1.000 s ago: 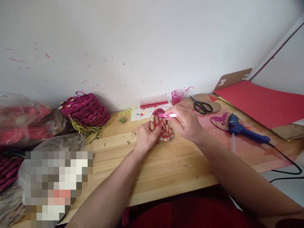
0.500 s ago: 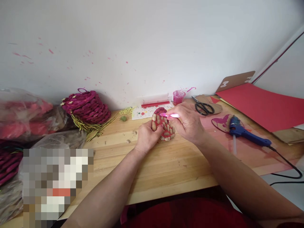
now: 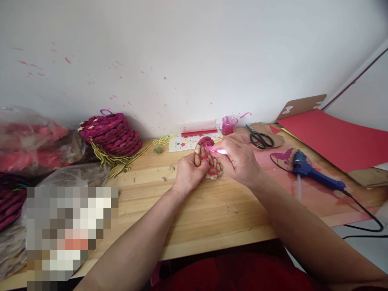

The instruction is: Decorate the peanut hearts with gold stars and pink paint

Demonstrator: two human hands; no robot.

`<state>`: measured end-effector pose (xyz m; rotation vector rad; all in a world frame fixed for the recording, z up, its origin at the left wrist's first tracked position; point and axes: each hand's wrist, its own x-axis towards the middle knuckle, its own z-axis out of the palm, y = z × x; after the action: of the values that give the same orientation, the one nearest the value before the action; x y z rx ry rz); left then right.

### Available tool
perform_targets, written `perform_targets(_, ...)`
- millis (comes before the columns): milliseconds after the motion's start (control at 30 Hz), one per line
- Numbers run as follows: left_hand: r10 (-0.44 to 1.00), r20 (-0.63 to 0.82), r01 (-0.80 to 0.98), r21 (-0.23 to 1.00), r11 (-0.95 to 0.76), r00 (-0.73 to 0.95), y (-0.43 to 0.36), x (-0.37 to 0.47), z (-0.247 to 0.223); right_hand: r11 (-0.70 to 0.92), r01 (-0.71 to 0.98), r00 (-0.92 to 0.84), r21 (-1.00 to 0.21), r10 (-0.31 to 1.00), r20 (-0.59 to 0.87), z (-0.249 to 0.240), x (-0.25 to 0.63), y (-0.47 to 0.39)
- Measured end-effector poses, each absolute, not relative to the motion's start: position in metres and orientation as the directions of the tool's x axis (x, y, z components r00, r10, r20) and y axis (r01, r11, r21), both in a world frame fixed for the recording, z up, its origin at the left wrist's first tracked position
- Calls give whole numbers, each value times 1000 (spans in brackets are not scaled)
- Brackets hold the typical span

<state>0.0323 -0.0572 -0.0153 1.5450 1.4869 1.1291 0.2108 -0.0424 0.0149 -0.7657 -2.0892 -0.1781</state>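
Note:
My left hand point(image 3: 189, 173) grips the lower left edge of a red craft piece covered with peanut shells point(image 3: 214, 163), the thumb lying over its front. The shells at the top are dark magenta; those lower down keep their natural tan. In a pinch, my right hand point(image 3: 244, 161) holds a paintbrush point(image 3: 221, 151) with a white handle. Its pink head points left at the upper part of the piece, close to the shells or touching them; I cannot tell which. Behind the hands stands a clear plastic cup point(image 3: 229, 124) stained with magenta paint.
Magenta stacked pieces with yellow string point(image 3: 113, 135) stand left by the wall, near plastic bags point(image 3: 33, 141). To the right lie black scissors point(image 3: 261, 139), a corded blue glue gun point(image 3: 318, 176), a painted cardboard heart point(image 3: 283, 157) and red sheets point(image 3: 336, 139). A star-printed sheet point(image 3: 194, 143) lies behind.
The brush has shifted slightly down along the peanut-covered piece with my right hand. My left hand keeps its hold. The whole view has shifted a little.

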Motion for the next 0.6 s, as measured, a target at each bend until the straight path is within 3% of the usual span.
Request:
perform_targets(400,992,118,355,930,-97,-37,-56,32,-14,802,579,-426,-149,453,784,16,214,-42)
perform_targets(600,993,116,351,931,-97,-35,-56,32,-16,788,576,-417,-218,513,751,18,214,-43)
